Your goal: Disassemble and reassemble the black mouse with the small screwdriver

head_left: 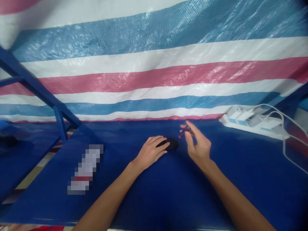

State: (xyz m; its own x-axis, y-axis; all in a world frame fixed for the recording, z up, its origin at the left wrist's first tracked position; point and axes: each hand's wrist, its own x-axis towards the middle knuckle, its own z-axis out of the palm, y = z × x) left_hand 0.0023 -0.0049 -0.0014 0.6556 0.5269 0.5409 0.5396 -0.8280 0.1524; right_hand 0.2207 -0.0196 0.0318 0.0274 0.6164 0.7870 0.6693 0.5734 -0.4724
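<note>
My left hand (151, 150) lies on a black computer mouse (172, 144) on the blue surface (158, 199), its fingers curved over the mouse's left end. Just to the right, my right hand (198, 141) is raised a little. Its thumb and fingers pinch a small, slim, purple-red object (184, 132), whose lower end points down towards the mouse. That object is too small and blurred to name its exact kind.
A white power strip (255, 126) with chargers and white cables stands at the back right. A pixelated pale item (86, 166) lies at the left. Blue metal bars (48, 93) rise at the left, and a striped plastic sheet (149, 77) hangs behind.
</note>
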